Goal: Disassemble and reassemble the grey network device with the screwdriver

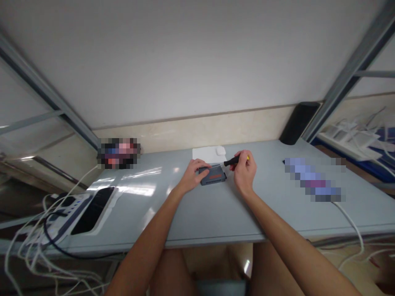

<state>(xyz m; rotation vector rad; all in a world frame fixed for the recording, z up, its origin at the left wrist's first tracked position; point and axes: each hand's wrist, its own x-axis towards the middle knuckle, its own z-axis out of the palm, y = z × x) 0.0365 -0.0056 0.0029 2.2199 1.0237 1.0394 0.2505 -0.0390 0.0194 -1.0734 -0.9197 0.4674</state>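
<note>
A small dark grey box [212,176] with a row of vent slots along its near side and a reddish patch on top lies on the desk. My left hand [194,174] grips its left end, thumb on the top and fingers toward the far edge. In my right hand [245,172] is a screwdriver [232,160] with a black and yellow handle, its thin shaft pointing left over the far part of the box. Whether the tip touches the box I cannot tell. Just behind lies a white sheet [205,153] with a small white case [220,151] on it.
The grey desk [212,218] bears a power strip [66,218] with tangled white cables and a dark-screened phone [94,210] at left. A black cylinder [298,123] stands at the back right. Blurred-out items lie at both sides; a white cable [354,222] hangs over the right front edge.
</note>
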